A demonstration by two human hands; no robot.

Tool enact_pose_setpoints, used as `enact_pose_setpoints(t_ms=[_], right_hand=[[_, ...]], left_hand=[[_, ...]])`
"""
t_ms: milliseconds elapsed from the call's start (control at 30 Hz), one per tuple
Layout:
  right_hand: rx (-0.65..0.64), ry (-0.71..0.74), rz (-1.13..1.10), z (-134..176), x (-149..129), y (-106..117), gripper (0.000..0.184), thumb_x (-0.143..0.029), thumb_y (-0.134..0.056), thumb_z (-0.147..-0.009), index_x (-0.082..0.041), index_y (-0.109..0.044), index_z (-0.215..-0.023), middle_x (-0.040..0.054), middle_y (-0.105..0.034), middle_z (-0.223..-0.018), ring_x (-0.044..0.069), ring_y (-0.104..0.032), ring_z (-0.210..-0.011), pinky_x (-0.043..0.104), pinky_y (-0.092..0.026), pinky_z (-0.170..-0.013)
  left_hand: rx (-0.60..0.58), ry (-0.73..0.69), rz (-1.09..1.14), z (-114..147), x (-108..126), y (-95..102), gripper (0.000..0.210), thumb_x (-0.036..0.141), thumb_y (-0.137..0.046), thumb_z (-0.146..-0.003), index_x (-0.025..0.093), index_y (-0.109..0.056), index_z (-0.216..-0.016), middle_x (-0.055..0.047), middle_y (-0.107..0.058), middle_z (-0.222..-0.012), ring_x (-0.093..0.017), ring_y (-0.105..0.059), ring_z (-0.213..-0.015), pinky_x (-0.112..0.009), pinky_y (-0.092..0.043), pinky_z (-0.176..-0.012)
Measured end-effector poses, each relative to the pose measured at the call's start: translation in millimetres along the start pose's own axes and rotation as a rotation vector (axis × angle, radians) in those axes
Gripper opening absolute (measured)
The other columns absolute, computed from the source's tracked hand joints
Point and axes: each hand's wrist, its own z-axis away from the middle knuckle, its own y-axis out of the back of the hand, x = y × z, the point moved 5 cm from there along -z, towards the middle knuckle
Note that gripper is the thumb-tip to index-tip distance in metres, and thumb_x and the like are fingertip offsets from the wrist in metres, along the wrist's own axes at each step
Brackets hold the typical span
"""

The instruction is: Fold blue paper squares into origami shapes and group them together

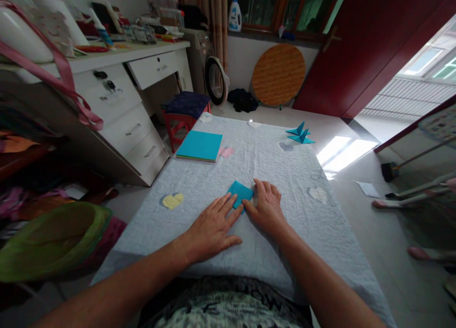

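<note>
Head view: A person's two bare hands are over a quilted cloth [256, 150] that covers the worktop.
Folded blue paper: The small piece [240, 190] lies on the cloth in front of the person, between the hands, with a narrow tip showing below the fingertips.
Left fingers: The left hand [213, 224] is palm down, fingers spread and nearly straight, tips resting on the paper without wrapping round it.
Right fingers: The right hand [267, 205] is loosely bent, thumb at the paper's near right edge; whether it pinches a layer, one cannot tell.
Crease risk: The soft, padded cloth could give under pressure, leaving a blunt or crooked fold.
Slip risk: If the left fingertips lift or press unevenly, the layers could shift out of line.
Finished-looking pieces: Pointed blue folded shapes [301, 134] stand near the far right edge, where a tug on the cloth could topple them.
Paper stack: Square sheets [200, 145], blue on top, lie at the far left.
Bin: A green-lined bin [53, 240] stands left of the worktop; its dark inside hides any contents.
Washing machine: Its round door [216, 81] hangs ajar; the drum's load is out of sight.
Detergent bottle: The bottle [234, 15] stands upright on the sill, fill level hidden.
</note>
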Motion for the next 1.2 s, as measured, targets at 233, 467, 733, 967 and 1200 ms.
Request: enact_pose_setpoints(t_ms=[233, 467, 733, 967, 1200], right_hand=[[-0.043, -0.018, 0.069, -1, 1, -1, 0.06, -0.044, -0.065, -0.085, -0.015, -0.05, -0.136, 0.018, -0.057, -0.125, 0.038, -0.047, -0.116, 0.055, -0.035, -0.099], [-0.004, -0.05, 0.107, -6, 9, -1, 0.065, -0.047, -0.064, -0.087, -0.023, -0.046, -0.144, 0.0161, -0.056, -0.126, 0.038, -0.046, -0.116, 0.056, -0.033, -0.097], [0.036, -0.116, 0.118, -17, 27, 0, 0.06, -0.042, -0.059, -0.09, -0.022, -0.048, -0.146, 0.0169, -0.055, -0.124, 0.038, -0.046, -0.113, 0.057, -0.034, -0.095], [0.167, 0.146, -0.121, -9, 10, 17, 0.041, -0.02, -0.049, -0.093, -0.019, -0.059, -0.133, 0.015, -0.058, -0.12, 0.03, -0.05, -0.114, 0.05, -0.041, -0.098], [-0.157, 0.407, -0.266, -1, -17, 6, 0.027, -0.013, -0.048, -0.094, -0.021, -0.073, -0.099, 0.0071, -0.065, -0.093, 0.021, -0.057, -0.089, 0.037, -0.049, -0.085]], left_hand=[[-0.115, -0.008, 0.099, 7, 2, 0.5, 0.086, 0.066, -0.062, -0.083, 0.026, -0.034, -0.154, -0.017, -0.013, -0.166, -0.039, -0.012, -0.153, -0.057, -0.02, -0.121], [-0.114, -0.013, 0.102, 9, -2, -1.1, 0.084, 0.066, -0.061, -0.084, 0.029, -0.033, -0.154, -0.015, -0.014, -0.167, -0.038, -0.01, -0.153, -0.055, -0.019, -0.121], [-0.117, -0.014, 0.111, 9, -3, -0.8, 0.081, 0.068, -0.058, -0.085, 0.029, -0.035, -0.153, -0.016, -0.014, -0.166, -0.038, -0.012, -0.153, -0.056, -0.019, -0.121], [-0.104, -0.013, 0.133, 9, -3, 1.6, 0.08, 0.07, -0.054, -0.086, 0.03, -0.036, -0.153, -0.015, -0.017, -0.166, -0.039, -0.014, -0.152, -0.059, -0.022, -0.119], [-0.136, 0.0, 0.117, 9, -5, 5.1, 0.08, 0.067, -0.055, -0.087, 0.028, -0.034, -0.154, -0.016, -0.02, -0.165, -0.034, -0.019, -0.152, -0.054, -0.023, -0.12]])
